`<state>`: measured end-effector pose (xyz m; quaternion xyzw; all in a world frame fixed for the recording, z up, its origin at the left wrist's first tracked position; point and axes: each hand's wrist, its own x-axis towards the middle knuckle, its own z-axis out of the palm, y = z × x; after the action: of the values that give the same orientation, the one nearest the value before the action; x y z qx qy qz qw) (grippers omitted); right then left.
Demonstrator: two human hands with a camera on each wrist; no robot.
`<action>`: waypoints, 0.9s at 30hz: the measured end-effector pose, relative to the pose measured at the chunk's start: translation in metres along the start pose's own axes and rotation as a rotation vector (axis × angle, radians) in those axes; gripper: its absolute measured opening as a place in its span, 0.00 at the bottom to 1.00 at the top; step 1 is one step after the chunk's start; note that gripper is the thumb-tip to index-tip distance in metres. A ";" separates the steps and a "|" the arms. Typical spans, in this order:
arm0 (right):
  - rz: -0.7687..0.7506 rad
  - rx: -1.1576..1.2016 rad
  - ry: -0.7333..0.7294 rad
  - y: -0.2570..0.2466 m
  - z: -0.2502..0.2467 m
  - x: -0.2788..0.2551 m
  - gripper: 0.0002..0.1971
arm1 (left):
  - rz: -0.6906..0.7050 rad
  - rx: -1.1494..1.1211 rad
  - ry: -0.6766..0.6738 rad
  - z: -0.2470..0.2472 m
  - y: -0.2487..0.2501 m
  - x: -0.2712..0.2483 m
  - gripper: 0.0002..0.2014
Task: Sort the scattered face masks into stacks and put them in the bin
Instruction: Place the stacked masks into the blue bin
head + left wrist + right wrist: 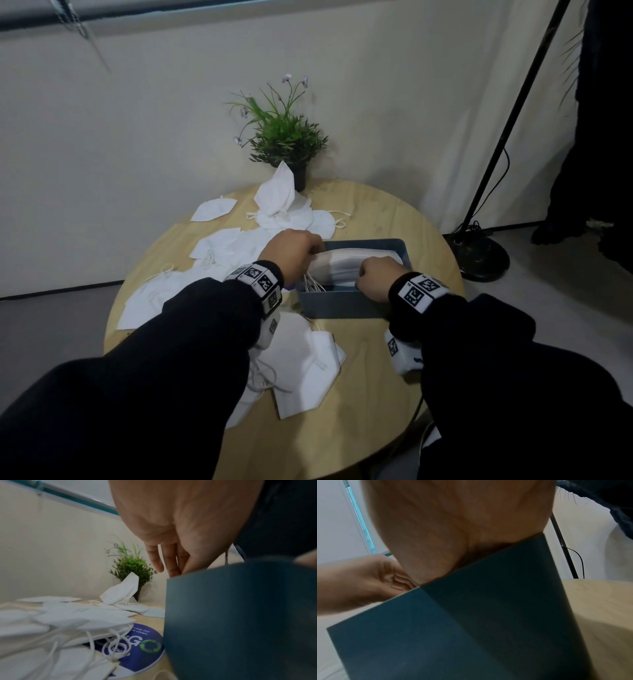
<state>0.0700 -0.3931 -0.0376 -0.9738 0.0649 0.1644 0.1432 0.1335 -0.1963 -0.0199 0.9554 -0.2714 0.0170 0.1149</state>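
Observation:
A grey-blue bin (342, 306) stands mid-table with a stack of white masks (342, 265) lying inside it. My left hand (313, 255) reaches down over the bin's left end, fingers curled round that end of the stack. My right hand (361, 274) grips the stack's near edge with curled fingers. The left wrist view has my left hand's fingers (171, 566) dipping behind the bin wall (240, 615). In the right wrist view the bin (471, 628) hides my right fingers. Loose white masks (222, 246) lie scattered left of the bin, and more masks (308, 370) lie in front of it.
The round wooden table (376, 212) stands against a pale wall. A potted plant (284, 137) is at the back, with a mask (121, 592) leaning on its pot. A round blue sticker (142, 646) lies by the bin. A black lamp stand (479, 253) is on the floor right.

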 end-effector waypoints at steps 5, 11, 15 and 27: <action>-0.036 -0.037 0.150 -0.004 -0.011 -0.017 0.17 | -0.255 -0.342 0.153 -0.019 -0.019 -0.038 0.08; -0.129 0.056 0.166 -0.012 -0.007 -0.037 0.21 | -0.467 -0.838 -0.095 0.004 -0.016 -0.092 0.05; -0.234 0.176 0.156 -0.005 0.001 -0.038 0.18 | -0.381 -0.709 -0.068 0.014 0.007 -0.086 0.09; -0.164 0.100 0.331 -0.004 0.005 -0.009 0.12 | -0.325 -0.671 -0.203 -0.004 0.021 -0.077 0.22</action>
<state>0.0610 -0.3869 -0.0382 -0.9813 0.0162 -0.0135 0.1915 0.0570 -0.1726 -0.0187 0.8922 -0.1169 -0.1858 0.3948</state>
